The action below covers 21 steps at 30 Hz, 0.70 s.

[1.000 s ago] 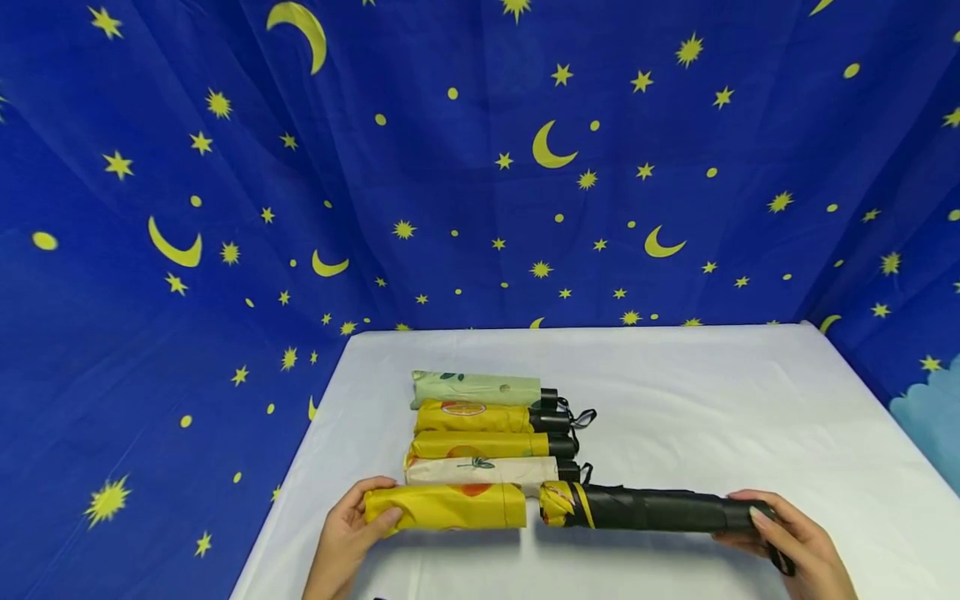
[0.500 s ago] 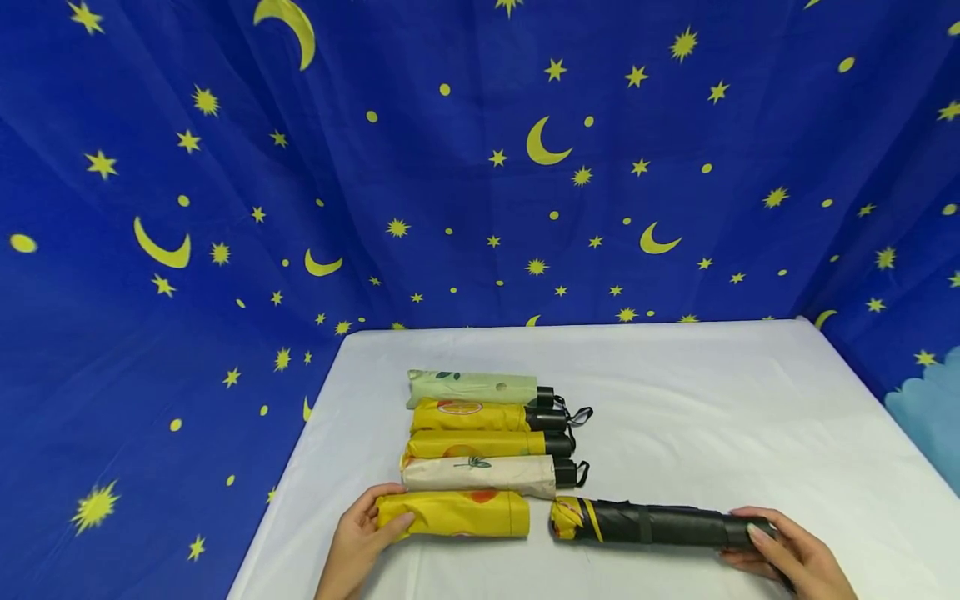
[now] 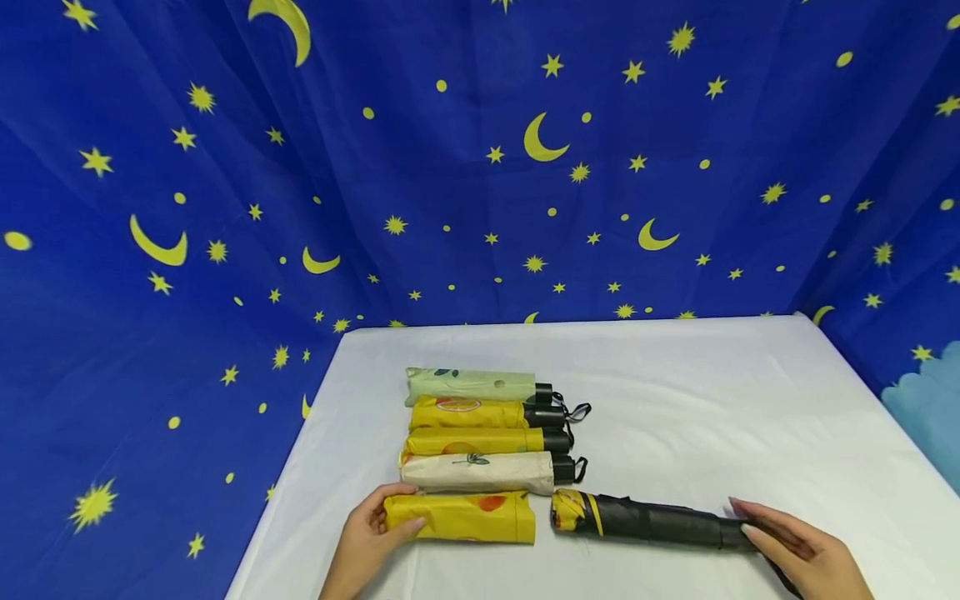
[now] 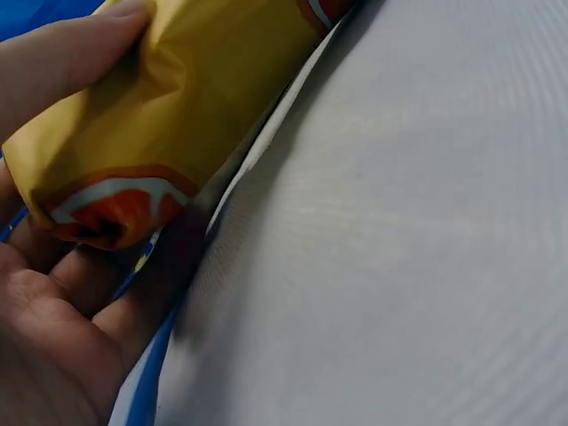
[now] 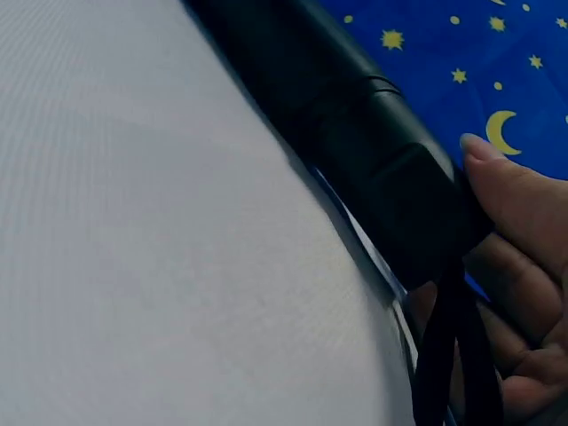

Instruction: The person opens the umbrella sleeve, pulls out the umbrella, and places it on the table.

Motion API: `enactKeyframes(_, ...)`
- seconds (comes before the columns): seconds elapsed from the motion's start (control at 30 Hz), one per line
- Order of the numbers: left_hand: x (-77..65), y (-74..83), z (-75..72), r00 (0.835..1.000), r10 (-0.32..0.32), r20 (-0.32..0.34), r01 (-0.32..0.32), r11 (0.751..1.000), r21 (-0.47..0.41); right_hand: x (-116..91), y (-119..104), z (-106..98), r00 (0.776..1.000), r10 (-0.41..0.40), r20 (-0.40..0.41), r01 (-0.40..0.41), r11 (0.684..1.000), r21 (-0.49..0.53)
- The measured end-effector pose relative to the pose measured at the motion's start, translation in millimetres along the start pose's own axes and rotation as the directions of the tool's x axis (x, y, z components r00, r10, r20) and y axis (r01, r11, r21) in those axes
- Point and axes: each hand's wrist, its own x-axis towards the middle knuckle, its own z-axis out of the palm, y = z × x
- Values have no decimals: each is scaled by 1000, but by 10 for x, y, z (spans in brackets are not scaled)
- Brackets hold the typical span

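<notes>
In the head view my left hand (image 3: pixel 367 533) holds the closed end of a yellow umbrella sleeve (image 3: pixel 468 517) with orange fruit prints, thumb on top and fingers behind. The left wrist view shows the sleeve's (image 4: pixel 204 80) gathered end between thumb and fingers. To its right lies a folded black umbrella (image 3: pixel 660 523) with a yellow tip, a gap between that tip and the sleeve's opening. My right hand (image 3: pixel 810 550) is around the handle end, fingers spread loosely. In the right wrist view the thumb lies beside the black handle (image 5: pixel 417 204), and a wrist strap (image 5: pixel 453 355) hangs down.
Several sleeved folding umbrellas lie in a row behind the sleeve: pale green (image 3: pixel 472 386), yellow with an orange slice (image 3: pixel 468 412), plain yellow (image 3: pixel 480 440) and cream (image 3: pixel 480 472). Their black handles point right. A blue star-and-moon curtain (image 3: pixel 450 167) surrounds the white table (image 3: pixel 712 400).
Sleeve and black umbrella have come down toward the table and the gap between them has widened. The sleeve has shifted slightly right. My right hand has loosened at the handle.
</notes>
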Motion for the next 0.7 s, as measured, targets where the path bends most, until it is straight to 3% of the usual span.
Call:
enactKeyframes(0.13,-3,2,-13,999,47,4,-47,998,40,24,-40,-12,1000,-9,15,9,1000,15)
enactKeyframes(0.27,3,20,-24,995,91,-31,-88,992,86,71,-180,-33,999,-43,-6,43,997,-68)
enactKeyframes(0.33,16,55,-39,990,118,-71,-109,987,114,118,-303,-24,993,-110,-40,105,987,-122)
enactKeyframes(0.4,45,107,-56,982,140,-128,-122,982,142,180,-464,17,974,-217,-66,203,964,-170)
enactKeyframes(0.53,143,216,-66,956,146,-256,-87,970,229,339,-868,238,899,-433,-65,414,888,-201)
enactKeyframes(0.63,222,249,-48,948,116,-296,-25,956,294,484,-1142,496,862,-506,11,495,838,-231)
enactKeyframes(0.7,255,246,-26,953,93,-289,8,944,329,586,-1268,688,859,-503,91,508,822,-258)
